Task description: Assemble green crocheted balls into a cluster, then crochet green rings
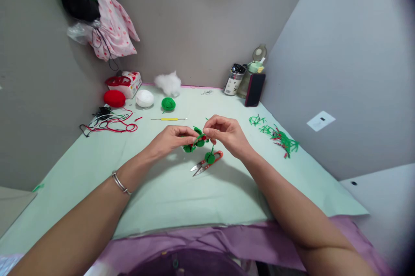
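Observation:
Both hands meet over the middle of the pale green table cover [168, 189]. My left hand [170, 139] pinches a small green and red crocheted piece [196, 140] from the left. My right hand [227, 134] pinches the same piece from the right, fingers closed on it. A small green round part [209, 157] hangs from the piece just below the hands. Red-handled thread snips [204, 164] lie on the cover right under it.
Red [114, 98], white [144, 98] and green [168, 104] yarn balls sit at the back left, with a yellow crochet hook [169, 118] and tangled threads [112, 122]. Green yarn scraps [279, 135] lie at right. A cup, bottle and phone [254, 89] stand at the back.

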Demonstrator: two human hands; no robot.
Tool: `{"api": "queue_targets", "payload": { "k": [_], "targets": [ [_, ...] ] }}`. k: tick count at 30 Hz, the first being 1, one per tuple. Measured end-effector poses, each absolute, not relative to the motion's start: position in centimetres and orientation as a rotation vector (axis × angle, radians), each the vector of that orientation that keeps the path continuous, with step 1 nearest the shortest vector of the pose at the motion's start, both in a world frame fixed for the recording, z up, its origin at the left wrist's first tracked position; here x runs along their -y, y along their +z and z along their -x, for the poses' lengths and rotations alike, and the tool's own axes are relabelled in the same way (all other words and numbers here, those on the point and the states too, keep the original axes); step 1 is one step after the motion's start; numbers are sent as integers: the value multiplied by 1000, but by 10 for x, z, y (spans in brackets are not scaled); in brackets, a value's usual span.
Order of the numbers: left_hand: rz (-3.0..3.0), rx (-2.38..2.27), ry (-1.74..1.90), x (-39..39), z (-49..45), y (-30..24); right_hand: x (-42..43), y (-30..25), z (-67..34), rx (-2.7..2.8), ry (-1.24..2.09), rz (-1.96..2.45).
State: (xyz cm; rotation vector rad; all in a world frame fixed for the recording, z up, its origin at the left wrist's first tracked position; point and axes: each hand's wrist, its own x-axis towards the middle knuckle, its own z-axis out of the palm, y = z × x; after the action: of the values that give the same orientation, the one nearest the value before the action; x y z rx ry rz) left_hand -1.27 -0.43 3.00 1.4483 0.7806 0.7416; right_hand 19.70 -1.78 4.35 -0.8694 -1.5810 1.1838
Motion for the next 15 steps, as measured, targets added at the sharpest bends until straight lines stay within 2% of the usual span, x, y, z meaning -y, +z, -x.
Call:
{"api": "queue_targets", "payload": {
  "k": [8,15],
  "targets": [
    [-1457,-763,737,2,14,27,20,44,-197,1648,1058,893],
    [-1483,-793,731,3,14,29,18,45,-198,1607,1077,855]
  ]
}}
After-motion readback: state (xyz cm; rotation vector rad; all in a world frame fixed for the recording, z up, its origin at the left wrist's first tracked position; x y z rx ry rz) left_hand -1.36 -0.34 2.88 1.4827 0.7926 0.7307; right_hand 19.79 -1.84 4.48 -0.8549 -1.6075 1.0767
